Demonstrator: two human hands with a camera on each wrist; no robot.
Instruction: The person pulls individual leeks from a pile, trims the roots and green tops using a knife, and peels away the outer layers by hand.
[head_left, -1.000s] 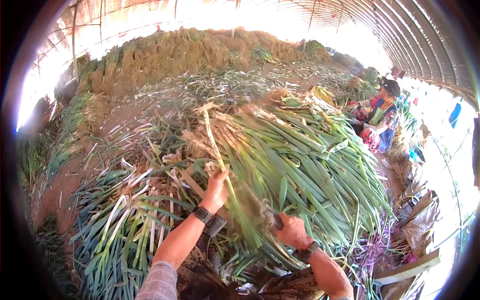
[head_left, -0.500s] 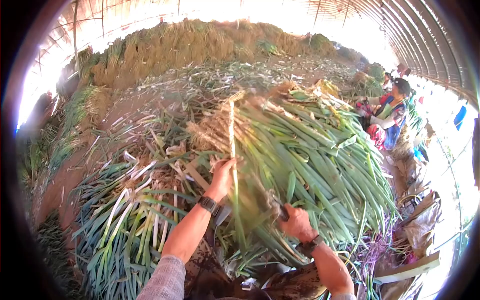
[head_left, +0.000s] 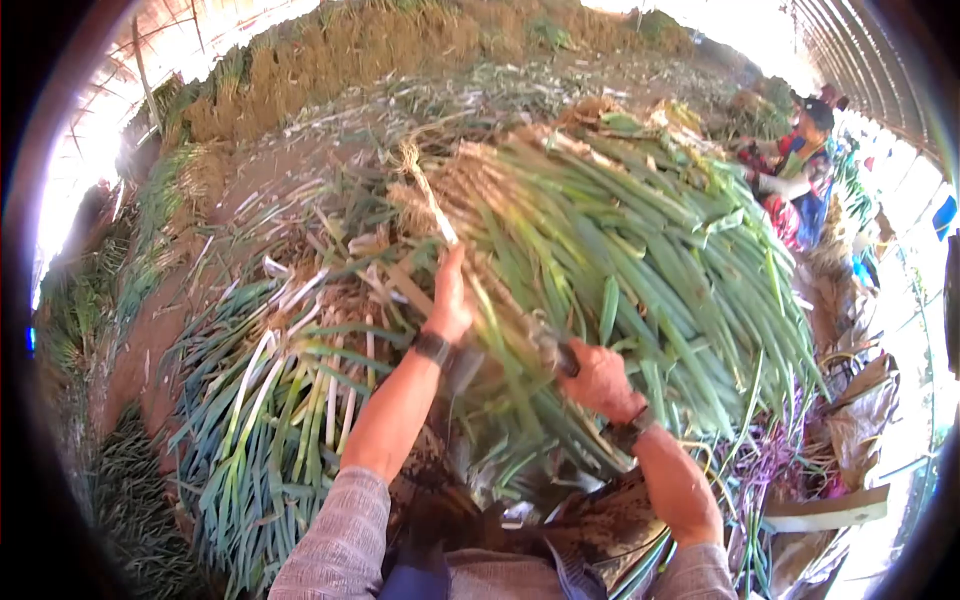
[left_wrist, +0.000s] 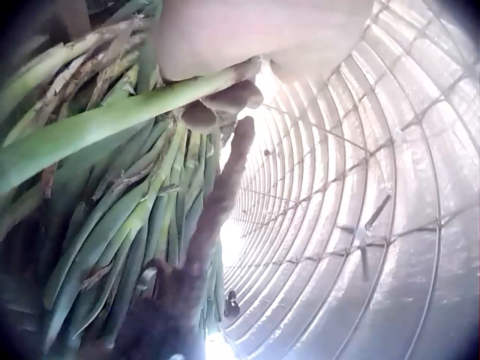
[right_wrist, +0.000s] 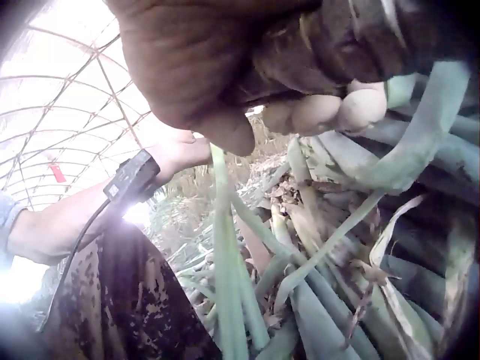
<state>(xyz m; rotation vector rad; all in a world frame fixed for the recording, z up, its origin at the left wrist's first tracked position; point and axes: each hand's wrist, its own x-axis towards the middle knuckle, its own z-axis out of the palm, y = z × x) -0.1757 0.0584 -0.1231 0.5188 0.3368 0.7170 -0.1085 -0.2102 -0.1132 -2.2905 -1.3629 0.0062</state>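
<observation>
My left hand (head_left: 452, 300) grips a long green onion (head_left: 432, 205) by its pale stem, with the root end pointing up and away to the left. In the left wrist view the green onion (left_wrist: 112, 120) crosses under the palm. My right hand (head_left: 602, 382) holds the dark end of a brown, rough stick-like tool (left_wrist: 214, 202), blurred in the head view; its exact kind I cannot tell. The tool reaches up beside the held stem. Fingers curl round its wrapped brown part (right_wrist: 337, 45) in the right wrist view. Below both hands spreads a large pile of green onions (head_left: 640, 250).
Left of my arm lies another heap of green onions (head_left: 300, 400) with white stems. A bank of rooty bundles (head_left: 350, 70) stands at the back. To the right sits another person (head_left: 805, 170). A pale board (head_left: 825, 508) lies at lower right, near purplish stalks (head_left: 765, 455).
The head view has tipped downward. The held green onion went from leaning left to upright, then leaning left again. The tool swung up beside the stem; both hands keep their hold.
</observation>
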